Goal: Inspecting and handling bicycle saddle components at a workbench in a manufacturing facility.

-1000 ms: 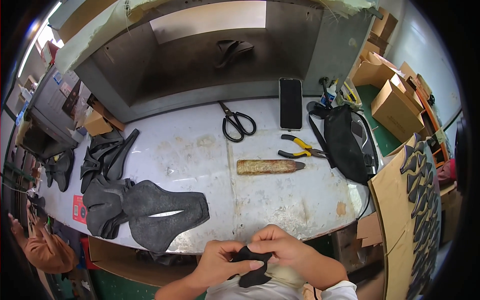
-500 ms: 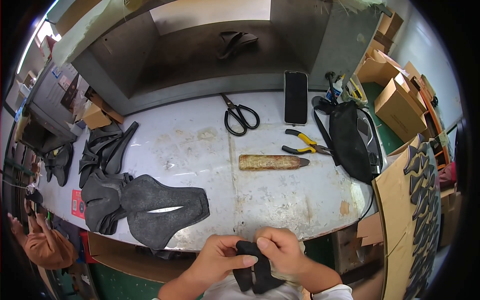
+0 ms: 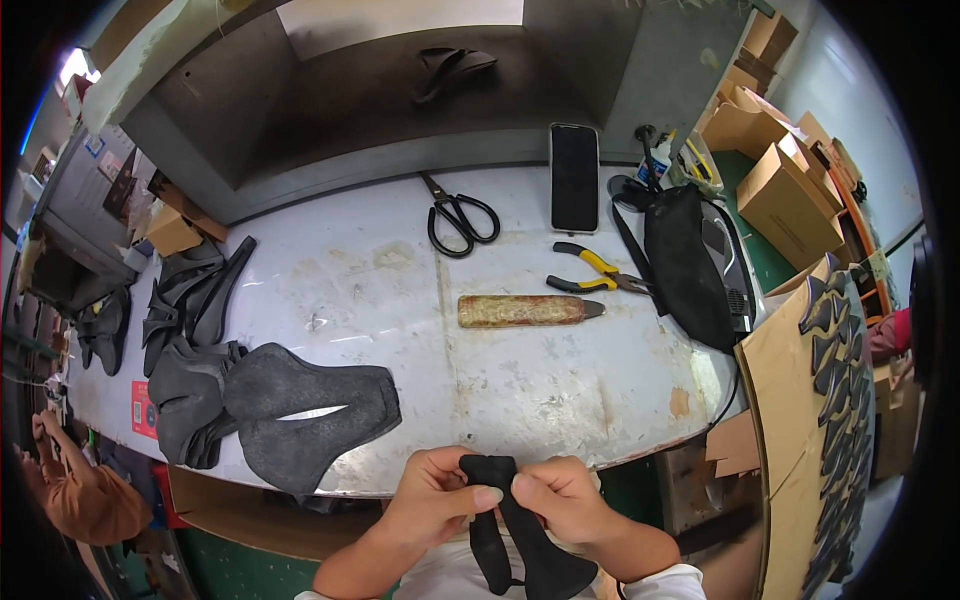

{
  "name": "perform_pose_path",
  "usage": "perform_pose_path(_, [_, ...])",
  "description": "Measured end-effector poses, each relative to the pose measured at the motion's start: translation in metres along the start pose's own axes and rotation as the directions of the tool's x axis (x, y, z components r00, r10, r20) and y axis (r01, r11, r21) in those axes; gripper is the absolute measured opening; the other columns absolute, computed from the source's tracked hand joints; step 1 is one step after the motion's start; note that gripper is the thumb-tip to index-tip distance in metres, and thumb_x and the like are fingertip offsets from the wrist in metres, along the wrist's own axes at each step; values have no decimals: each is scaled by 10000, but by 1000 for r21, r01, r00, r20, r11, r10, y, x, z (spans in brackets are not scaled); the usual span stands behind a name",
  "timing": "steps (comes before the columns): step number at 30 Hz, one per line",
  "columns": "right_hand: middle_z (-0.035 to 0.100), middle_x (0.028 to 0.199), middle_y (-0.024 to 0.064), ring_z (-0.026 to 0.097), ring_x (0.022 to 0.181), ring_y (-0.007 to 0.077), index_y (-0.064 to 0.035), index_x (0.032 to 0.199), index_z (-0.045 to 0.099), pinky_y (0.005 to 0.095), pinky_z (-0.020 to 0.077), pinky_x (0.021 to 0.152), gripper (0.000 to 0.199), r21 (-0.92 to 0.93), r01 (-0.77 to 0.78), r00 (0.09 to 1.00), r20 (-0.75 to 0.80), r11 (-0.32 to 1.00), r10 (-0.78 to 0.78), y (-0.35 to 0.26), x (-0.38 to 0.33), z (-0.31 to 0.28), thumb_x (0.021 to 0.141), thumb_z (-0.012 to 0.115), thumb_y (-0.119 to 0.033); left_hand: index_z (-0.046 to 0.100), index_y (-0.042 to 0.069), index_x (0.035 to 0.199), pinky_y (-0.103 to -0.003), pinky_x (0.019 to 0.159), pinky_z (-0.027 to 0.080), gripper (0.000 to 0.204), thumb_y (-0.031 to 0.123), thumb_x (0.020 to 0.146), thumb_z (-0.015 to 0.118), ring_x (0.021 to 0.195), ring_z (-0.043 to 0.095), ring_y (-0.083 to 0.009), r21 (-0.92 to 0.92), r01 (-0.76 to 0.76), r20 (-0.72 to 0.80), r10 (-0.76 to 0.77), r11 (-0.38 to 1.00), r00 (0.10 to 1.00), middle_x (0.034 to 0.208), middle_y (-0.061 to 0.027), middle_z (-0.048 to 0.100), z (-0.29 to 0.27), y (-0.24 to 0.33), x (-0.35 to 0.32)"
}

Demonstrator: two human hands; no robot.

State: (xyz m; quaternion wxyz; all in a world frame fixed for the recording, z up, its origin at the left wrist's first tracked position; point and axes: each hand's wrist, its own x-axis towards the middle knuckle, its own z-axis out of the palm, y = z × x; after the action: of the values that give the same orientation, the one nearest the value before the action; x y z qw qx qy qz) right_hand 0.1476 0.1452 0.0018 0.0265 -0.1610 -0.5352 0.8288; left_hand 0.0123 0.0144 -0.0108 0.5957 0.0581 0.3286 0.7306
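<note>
Just past the front edge of the table, a soft black piece (image 3: 535,540) hangs between my two hands, its kind unclear. It has a narrow strip and a wider flap, with a gap between them. My left hand (image 3: 445,492) pinches its upper left part, thumb lying across the front. My right hand (image 3: 562,497) grips its upper right edge between thumb and fingers. To the left on the table lie dark grey, saddle-shaped pieces (image 3: 275,385), the nearest having a long slit. Beyond my hands is a worn, wrapped-handle tool with a short metal tip (image 3: 520,311).
Black-handled scissors (image 3: 462,222), a phone (image 3: 574,180), yellow-and-black pliers (image 3: 597,270) and a black pouch (image 3: 682,265) lie farther back. A grey metal box (image 3: 420,155) stands behind them. Several dark curved pieces line a cardboard board (image 3: 775,430) at right. Another person (image 3: 90,495) sits far left.
The black piece has been raised slightly and unfolded, so its strip and flap hang longer. My hands have moved slightly apart. The whole view has shifted a little.
</note>
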Motion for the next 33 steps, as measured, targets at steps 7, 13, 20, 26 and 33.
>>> perform_pose_path(7, [523, 685, -64, 431, 632, 14, -16, 810, 621, 217, 352, 534, 314, -118, 86, 995, 66, 989, -78, -3, -4, -3, 1001, 561, -259, 658, -38, 947, -314, 669, 572, 154, -39, 806, 720, 740, 679, -189, 11, -15, -67, 16, 1000, 998, 854, -125, 694, -2, -1, 3])
perform_pose_path(13, [601, 675, -1, 500, 615, 59, 35, 899, 695, 253, 387, 545, 361, 44, -24, 999, 33, 999, 22, 13, -5, -6, 979, 576, -296, 656, -36, 944, -309, 669, 561, 137, -53, 816, 701, 730, 674, -180, -45, -12, -74, 9, 999, 997, 845, -114, 691, 5, -1, 3])
perform_pose_path(20, [552, 634, 1, 442, 572, 37, 9, 791, 659, 246, 345, 489, 319, -164, 13, 974, 225, 986, 24, -2, -3, -13, 965, 629, -257, 653, -35, 954, -322, 682, 571, 145, -43, 817, 701, 742, 677, -186, -3, -41, -108, 41, 999, 993, 849, -104, 692, 4, 2, 1])
perform_pose_path(26, [599, 718, -41, 496, 657, 23, 0, 802, 680, 227, 379, 547, 232, 225, -187, 976, 154, 956, 155, 3, -5, -3, 932, 673, -193, 655, -20, 973, -304, 677, 565, 164, -32, 817, 705, 738, 673, -177, -46, -55, -92, 50, 997, 994, 864, -107, 696, 1, 5, 1])
perform_pose_path(33, [542, 577, -14, 470, 538, 49, -3, 788, 654, 247, 377, 499, 279, -76, 97, 970, 230, 992, -77, 13, -4, -6, 905, 707, -251, 651, -21, 986, -302, 689, 562, 189, -9, 808, 714, 748, 673, -164, 38, -137, -171, 141, 990, 975, 893, -103, 702, -5, 11, 4])
